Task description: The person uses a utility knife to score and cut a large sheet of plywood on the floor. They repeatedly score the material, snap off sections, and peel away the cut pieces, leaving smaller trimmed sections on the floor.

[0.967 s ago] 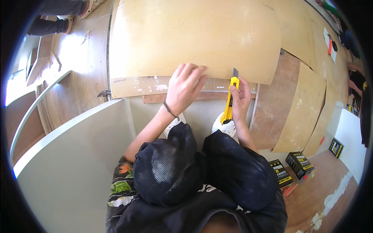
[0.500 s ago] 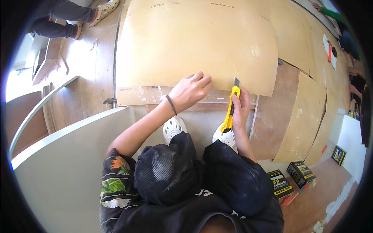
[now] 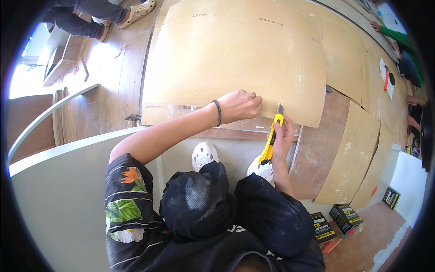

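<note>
A large tan laminate sheet lies in front of me, its near edge lifting slightly above the boards below. My left hand is closed over that near edge, fingers curled. Whatever they may pinch is hidden. Just to its right, my right hand grips a yellow utility knife with its blade extended. The blade points away from me, its tip over the sheet close to the near edge. I cannot tell whether the tip touches the surface.
More tan sheets lie at the right. Black-and-yellow boxes stand at lower right. A white curved panel rises at my left, near a hammer head. A person's legs show far left; other people's arms appear at right. A red-handled tool rests on white paper.
My left hand has moved right along the sheet's near edge, closer to the knife. The knife stays in my right hand at nearly the same spot. The whole view has shifted slightly.
</note>
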Tool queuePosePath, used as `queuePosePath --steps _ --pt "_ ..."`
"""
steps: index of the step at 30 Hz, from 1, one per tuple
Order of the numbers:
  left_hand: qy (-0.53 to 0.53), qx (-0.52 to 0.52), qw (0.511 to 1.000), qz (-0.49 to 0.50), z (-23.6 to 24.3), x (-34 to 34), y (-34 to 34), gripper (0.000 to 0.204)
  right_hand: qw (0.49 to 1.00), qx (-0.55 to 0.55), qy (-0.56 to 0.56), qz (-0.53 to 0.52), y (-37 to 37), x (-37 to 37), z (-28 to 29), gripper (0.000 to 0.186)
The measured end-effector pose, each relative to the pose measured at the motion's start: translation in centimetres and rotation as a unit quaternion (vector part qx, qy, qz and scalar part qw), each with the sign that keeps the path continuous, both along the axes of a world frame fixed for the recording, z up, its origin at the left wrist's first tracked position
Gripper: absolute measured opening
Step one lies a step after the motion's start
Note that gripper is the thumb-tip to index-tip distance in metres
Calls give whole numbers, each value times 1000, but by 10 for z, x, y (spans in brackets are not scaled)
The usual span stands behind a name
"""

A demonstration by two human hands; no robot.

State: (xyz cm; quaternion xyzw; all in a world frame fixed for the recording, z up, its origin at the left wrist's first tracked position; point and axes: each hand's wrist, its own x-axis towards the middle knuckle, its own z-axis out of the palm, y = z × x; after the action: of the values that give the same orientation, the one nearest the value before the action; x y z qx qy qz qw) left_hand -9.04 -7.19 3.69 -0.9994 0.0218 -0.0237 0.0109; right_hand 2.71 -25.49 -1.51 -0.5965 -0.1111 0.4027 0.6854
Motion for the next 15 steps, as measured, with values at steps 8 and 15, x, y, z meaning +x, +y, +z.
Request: queuePosePath --steps 8,15 --pt "-50 -218 970 92 -2 -2 4 13 1000 -4 -28 1 0 1 2 31" --pt "-235 -329 817 411 2 -50 15 12 999 10 -44 20 -15 17 2 31"
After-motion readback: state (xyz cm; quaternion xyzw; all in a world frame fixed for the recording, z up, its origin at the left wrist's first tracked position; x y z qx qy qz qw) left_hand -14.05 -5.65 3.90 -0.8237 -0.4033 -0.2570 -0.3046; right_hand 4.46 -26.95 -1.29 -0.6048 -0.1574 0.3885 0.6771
